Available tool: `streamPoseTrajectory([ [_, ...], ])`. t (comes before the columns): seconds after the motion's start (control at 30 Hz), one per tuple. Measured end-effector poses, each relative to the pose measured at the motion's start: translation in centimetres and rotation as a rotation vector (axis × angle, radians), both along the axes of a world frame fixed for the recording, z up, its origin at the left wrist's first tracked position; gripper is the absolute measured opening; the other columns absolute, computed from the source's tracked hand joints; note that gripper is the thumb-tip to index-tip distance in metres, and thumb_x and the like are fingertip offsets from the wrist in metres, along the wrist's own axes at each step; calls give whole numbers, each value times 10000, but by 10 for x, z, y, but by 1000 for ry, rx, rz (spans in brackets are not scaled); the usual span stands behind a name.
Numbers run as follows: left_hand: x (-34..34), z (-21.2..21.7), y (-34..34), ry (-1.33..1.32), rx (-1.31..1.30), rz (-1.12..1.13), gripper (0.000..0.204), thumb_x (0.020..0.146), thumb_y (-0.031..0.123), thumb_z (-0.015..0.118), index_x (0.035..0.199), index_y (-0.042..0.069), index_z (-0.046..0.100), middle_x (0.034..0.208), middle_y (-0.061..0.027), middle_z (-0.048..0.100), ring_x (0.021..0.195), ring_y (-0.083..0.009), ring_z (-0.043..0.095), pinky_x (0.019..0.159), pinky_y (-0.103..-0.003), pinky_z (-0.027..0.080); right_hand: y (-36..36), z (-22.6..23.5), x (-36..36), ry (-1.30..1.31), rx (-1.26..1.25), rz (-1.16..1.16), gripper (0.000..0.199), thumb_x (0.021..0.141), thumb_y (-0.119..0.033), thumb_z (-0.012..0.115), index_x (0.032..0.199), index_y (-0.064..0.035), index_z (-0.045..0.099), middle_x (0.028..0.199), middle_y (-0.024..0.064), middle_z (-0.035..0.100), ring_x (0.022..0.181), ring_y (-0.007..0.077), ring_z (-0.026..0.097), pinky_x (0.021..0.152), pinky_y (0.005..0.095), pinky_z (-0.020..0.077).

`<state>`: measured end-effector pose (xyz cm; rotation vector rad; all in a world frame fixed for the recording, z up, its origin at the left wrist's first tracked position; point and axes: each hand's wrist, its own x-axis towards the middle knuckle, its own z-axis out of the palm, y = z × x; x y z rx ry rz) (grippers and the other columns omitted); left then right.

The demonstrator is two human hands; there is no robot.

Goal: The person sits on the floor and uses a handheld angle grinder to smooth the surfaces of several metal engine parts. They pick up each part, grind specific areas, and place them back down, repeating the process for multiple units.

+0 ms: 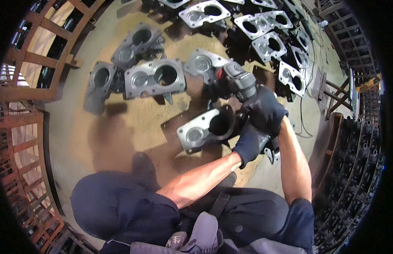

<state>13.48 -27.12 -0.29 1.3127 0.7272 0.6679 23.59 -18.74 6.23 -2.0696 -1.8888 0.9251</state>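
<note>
My right hand (pixel 266 111), in a black glove, is wrapped round the body of an angle grinder (pixel 241 82), a grey and black power tool with a red patch at its head. The tool's head points away from me, over a casting's edge; its disc cannot be made out. My left hand (pixel 248 146), also gloved, is closed just below the right one, and what its fingers hold is hidden. Beside it lies a grey metal casting (pixel 196 134) with a flat flange, one large bore and a smaller round recess. Another casting (pixel 200 63) lies beyond the grinder.
More flanged castings (pixel 139 79) stand to the left and several (pixel 270 44) at the far right, on brown sheeting (pixel 141 135). Wooden crates (pixel 18 139) line the left side. Stacked dark parts (pixel 353 169) fill the right side. A cable (pixel 304 122) trails on the floor.
</note>
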Motion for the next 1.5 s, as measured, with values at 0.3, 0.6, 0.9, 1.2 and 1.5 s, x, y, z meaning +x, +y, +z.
streamPoseTrajectory([
  [0.3,29,-1,-77,-249,-386,-250,550,976,135,667,1474,33,457,1507,-113,503,1395,-209,456,1168,-361,378,-93,46,5,19,62,-8,411,637,-154,766,1000,10,667,877,189,718,826,325,719,758,408,559],
  [0.6,3,15,-89,-151,-408,-255,471,994,45,612,1445,22,478,1473,-97,530,1307,-181,525,1123,-322,428,-100,48,-15,-13,-294,-209,536,629,-274,836,1058,7,681,918,228,739,843,370,727,793,396,560],
  [0.9,-39,7,-107,-370,-802,12,460,1054,26,470,1508,0,400,1506,-116,470,1389,-190,436,1195,-324,350,-77,44,-66,56,-382,43,542,599,-240,827,1076,-30,677,909,210,734,867,380,716,817,414,561],
  [1.2,-16,6,-87,29,-340,-176,443,1018,73,587,1445,23,482,1440,-96,552,1327,-185,507,1128,-342,416,-81,46,-48,104,-300,-128,516,614,-176,796,1071,29,670,860,133,733,752,240,679,775,372,558],
  [1.5,-28,6,-118,-593,-1210,163,402,1089,118,429,1485,56,399,1359,-92,520,1303,-151,485,1129,-300,401,-92,39,-67,31,-322,27,554,608,-254,848,1076,-14,672,941,240,740,915,400,725,846,418,571],
])
